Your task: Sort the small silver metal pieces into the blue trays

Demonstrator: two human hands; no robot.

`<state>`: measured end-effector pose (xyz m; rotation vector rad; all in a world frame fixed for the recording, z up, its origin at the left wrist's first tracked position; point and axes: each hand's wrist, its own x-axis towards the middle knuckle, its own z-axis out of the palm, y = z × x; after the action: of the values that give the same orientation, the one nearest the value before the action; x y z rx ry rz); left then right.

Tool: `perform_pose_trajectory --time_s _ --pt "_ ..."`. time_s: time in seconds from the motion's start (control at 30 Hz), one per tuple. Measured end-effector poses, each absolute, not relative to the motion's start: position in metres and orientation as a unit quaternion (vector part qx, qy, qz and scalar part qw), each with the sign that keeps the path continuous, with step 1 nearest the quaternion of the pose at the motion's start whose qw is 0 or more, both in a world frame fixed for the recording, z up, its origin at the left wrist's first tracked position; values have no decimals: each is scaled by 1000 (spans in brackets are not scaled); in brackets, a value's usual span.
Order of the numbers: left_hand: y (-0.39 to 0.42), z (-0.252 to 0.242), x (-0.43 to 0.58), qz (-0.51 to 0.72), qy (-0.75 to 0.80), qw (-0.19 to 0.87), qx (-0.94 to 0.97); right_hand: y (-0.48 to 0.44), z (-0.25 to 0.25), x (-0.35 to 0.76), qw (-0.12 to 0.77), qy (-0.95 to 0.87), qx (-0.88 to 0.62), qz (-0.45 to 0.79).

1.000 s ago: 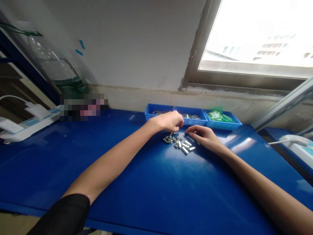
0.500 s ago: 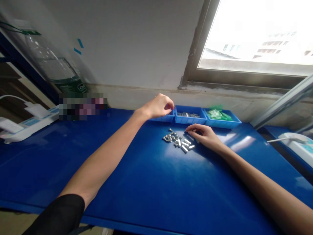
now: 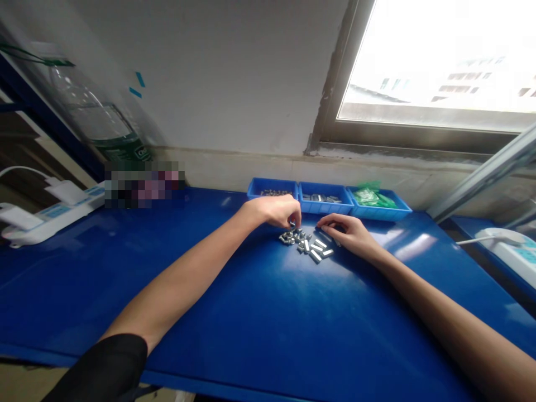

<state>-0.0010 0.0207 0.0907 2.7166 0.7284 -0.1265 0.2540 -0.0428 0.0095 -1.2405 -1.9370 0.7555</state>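
My left hand (image 3: 276,211) reaches down to the back of a loose pile of small metal screws (image 3: 288,237). Its fingers are curled, with a screw (image 3: 292,225) at the fingertips. Beside the pile, to its right, lie several short flat metal bars (image 3: 317,246). My right hand (image 3: 347,230) rests on the table just behind and right of these bars, fingers bent and drawn together. Dark bar pieces show under that hand; what its fingertips grip is too small to make out.
Three blue bins line the wall: the left bin (image 3: 251,188) with small screws, the middle bin (image 3: 326,207) with metal bars, the right bin (image 3: 379,213) with green plastic bags. Power strips (image 3: 58,215) lie at the left. A large bottle (image 3: 96,117) stands behind.
My left hand has come down and forward from over the left bin to the screw pile, uncovering the bin. My right hand stays nearly where it was.
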Motion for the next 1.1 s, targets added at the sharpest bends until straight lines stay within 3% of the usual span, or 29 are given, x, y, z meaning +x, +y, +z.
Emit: perform_pose_trajectory --time_s 0.9,1.1 --pt "25 85 -4 3 266 167 949 -45 12 252 358 -747 -484 283" --pt "32 104 -17 131 294 153 935 -44 12 253 359 -750 -482 278"
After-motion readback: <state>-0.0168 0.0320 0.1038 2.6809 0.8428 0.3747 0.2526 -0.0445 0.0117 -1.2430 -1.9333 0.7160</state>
